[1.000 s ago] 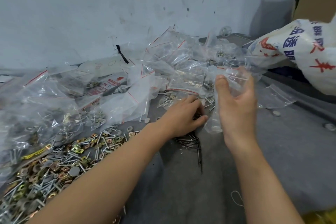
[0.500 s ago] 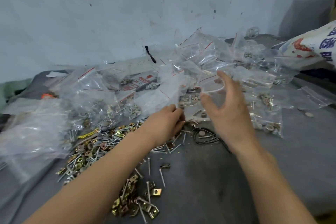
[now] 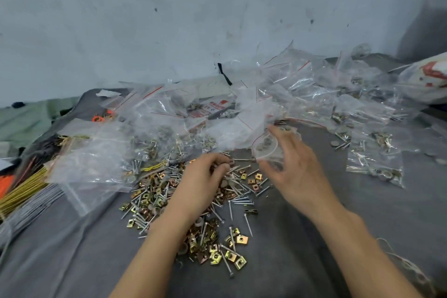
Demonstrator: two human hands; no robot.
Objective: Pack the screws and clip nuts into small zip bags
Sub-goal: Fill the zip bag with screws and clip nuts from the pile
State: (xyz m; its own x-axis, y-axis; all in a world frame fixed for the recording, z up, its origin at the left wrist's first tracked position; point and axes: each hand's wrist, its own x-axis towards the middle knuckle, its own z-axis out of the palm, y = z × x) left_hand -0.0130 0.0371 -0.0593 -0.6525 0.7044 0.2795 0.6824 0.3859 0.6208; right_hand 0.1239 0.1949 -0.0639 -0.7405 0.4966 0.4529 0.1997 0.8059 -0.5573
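Down on the grey counter (image 3: 314, 261) lies a loose heap of screws (image 3: 238, 201) and brass-coloured clip nuts (image 3: 242, 239), spread from the middle toward the near edge. The left hand (image 3: 203, 184) rests over the far part of that heap, palm down. Its grip is narrow, with the fingertips (image 3: 223, 166) curled and bunched against the metal; whether they have caught a piece cannot be told.

The right hand (image 3: 297, 172) is raised just beside it, to the right. Its grip holds a small clear bag (image 3: 266, 147) between the forefinger above and the thumb below. The bag has a red line at its mouth, and a few round grey discs show inside it.

Behind both hands a bag heap (image 3: 302, 84) of clear zip bags runs along the foot of the stained wall (image 3: 169, 19). Some of these are flat and some have hardware in them. Filled bags (image 3: 375, 164) lie apart on the right of the counter, with a few loose discs near them. At the far left sit yellow ties (image 3: 21, 191) in a bundle, beside grey ones. A white sack (image 3: 428, 80) with red print shows at the right edge, and a thin string (image 3: 406, 264) curls near the right forearm.
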